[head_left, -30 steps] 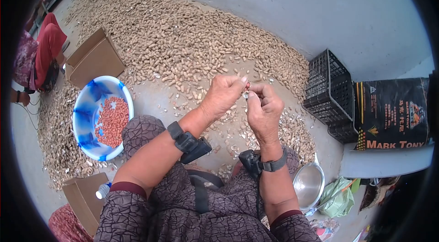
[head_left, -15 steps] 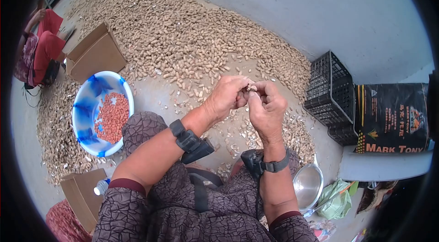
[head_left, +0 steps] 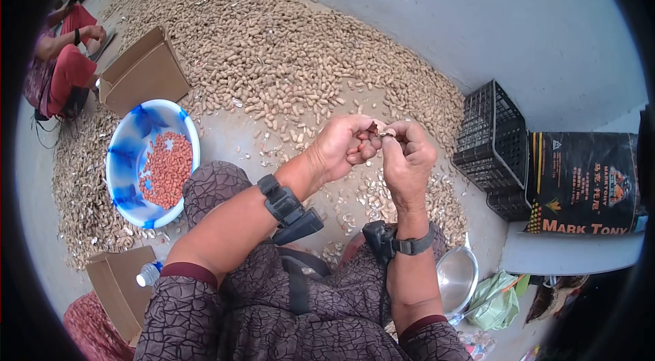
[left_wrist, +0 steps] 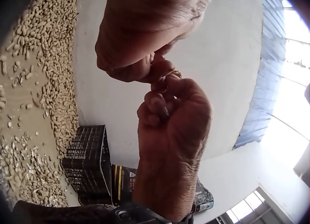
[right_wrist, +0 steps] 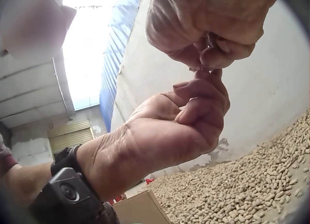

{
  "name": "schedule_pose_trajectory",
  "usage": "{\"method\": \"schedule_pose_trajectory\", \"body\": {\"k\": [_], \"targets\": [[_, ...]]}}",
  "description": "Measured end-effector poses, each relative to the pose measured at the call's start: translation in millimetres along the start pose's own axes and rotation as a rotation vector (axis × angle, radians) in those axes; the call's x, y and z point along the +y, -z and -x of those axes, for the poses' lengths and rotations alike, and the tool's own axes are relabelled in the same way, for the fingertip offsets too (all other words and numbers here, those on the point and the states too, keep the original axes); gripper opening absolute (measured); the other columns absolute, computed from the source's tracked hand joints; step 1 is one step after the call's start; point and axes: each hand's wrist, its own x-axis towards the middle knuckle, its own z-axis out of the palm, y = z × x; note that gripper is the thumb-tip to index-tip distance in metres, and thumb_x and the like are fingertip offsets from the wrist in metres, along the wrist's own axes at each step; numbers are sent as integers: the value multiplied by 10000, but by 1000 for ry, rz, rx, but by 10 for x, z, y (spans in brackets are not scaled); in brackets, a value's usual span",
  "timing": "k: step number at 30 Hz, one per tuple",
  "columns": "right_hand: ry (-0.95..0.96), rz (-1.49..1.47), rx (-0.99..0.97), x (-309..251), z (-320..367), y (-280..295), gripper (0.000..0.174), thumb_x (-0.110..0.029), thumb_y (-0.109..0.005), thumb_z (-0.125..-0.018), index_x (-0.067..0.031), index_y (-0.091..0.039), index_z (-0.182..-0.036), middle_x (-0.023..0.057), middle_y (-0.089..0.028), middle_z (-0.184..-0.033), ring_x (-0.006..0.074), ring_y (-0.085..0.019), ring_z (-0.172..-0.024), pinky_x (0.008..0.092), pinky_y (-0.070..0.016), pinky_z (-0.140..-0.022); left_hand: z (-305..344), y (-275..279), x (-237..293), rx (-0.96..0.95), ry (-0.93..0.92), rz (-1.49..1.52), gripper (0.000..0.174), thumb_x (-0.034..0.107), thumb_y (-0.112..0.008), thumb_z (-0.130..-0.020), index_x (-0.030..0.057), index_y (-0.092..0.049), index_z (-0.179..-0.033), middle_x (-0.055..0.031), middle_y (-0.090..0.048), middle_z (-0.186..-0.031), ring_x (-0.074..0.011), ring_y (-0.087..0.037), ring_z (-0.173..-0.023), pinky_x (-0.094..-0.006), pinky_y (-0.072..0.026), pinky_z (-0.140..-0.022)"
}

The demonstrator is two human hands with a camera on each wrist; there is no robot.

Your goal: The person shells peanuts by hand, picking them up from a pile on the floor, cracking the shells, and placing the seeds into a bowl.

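In the head view both hands meet over the floor around a cracked peanut shell (head_left: 387, 132). My right hand (head_left: 409, 162) pinches the shell between thumb and forefinger. Its left edge meets the fingertips of my left hand (head_left: 338, 148), which also cradles a few reddish peanut kernels (head_left: 360, 147) in its curled fingers. In the left wrist view, the right hand (left_wrist: 170, 122) reaches up to the left hand's fingertips, the shell mostly hidden between them. A blue and white basin (head_left: 120, 177) with shelled kernels (head_left: 166, 173) stands to the left.
A large heap of unshelled peanuts (head_left: 273, 47) spreads along the wall. Empty shells (head_left: 437, 200) litter the floor at right. Around stand cardboard boxes (head_left: 147, 74), a black crate (head_left: 491, 139), a black printed bag (head_left: 587, 183) and a metal bowl (head_left: 458, 276). Another person (head_left: 68, 67) sits far left.
The left hand has turned, showing kernels in its fingers, while the shell has come into clearer view as the right hand shifted slightly right. The other person's arms now reach further forward.
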Motion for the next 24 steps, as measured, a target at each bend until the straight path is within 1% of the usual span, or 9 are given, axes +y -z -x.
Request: {"method": "schedule_pose_trajectory", "body": {"k": [3,5,10,13,18,20,21,23,24], "targets": [[-29,-39,-6,-21,-9,6,79,59,-478,-737,46,-525,-798,95,-604,-659,98,-582,-580,208,-455,-510,15,-16,-7,41,-36,-66,190,164,-433,-835,2,-532,-843,-32,-488,-637,-70,-393,-447,-167,-257,-351],[-18,-42,-8,-31,-15,2,83,60,-474,-743,49,-525,-807,102,-607,-665,104,-587,-585,209,-461,-516,9,4,-16,22,-56,4,184,167,-449,-846,6,-538,-854,-30,-500,-643,-59,-398,-451,-158,-260,-351],[-41,-107,-31,-85,-3,-22,84,69,-468,-758,57,-524,-819,96,-604,-671,97,-584,-578,202,-458,-513,3,-5,-28,15,-96,-71,192,175,-443,-858,11,-543,-860,-23,-510,-653,-47,-406,-457,-149,-269,-352],[20,-9,-26,-50,-3,-14,87,72,-469,-755,58,-524,-822,87,-600,-666,96,-584,-572,203,-459,-509,4,-5,-11,-12,-116,-135,191,177,-455,-856,10,-548,-864,-13,-513,-656,-40,-411,-461,-145,-272,-351],[6,-9,-17,-32,-7,-5,84,71,-474,-749,54,-527,-811,81,-598,-662,96,-584,-571,202,-455,-502,-7,-9,-25,-35,-145,-191,189,175,-481,-850,2,-555,-873,-1,-519,-662,-28,-411,-464,-141,-276,-352],[-4,16,-21,9,-12,5,81,68,-477,-747,52,-528,-807,80,-599,-666,96,-583,-574,200,-454,-501,-3,-10,-26,-65,-144,-193,194,148,-481,-848,-5,-552,-943,4,-516,-664,-19,-412,-469,-130,-290,-360],[-25,-53,-21,35,-16,5,78,59,-479,-746,43,-531,-802,76,-595,-666,84,-565,-555,192,-440,-482,4,-18,-26,-65,-144,-193,194,148,-481,-848,-5,-552,-943,4,-516,-664,-19,-412,-469,-130,-290,-360],[-45,-122,-20,40,-29,31,77,50,-482,-745,34,-535,-797,73,-592,-667,73,-548,-536,183,-427,-462,20,-38,-21,-58,-121,-129,219,121,-464,-853,-3,-537,-1018,10,-512,-672,-16,-416,-481,-114,-312,-383],[-178,-203,-32,24,-43,67,68,23,-492,-748,23,-537,-799,65,-581,-657,63,-516,-505,176,-400,-435,20,-34,-25,-59,-121,-129,219,121,-464,-853,-3,-537,-1018,10,-512,-672,-16,-416,-481,-114,-312,-383]]}}
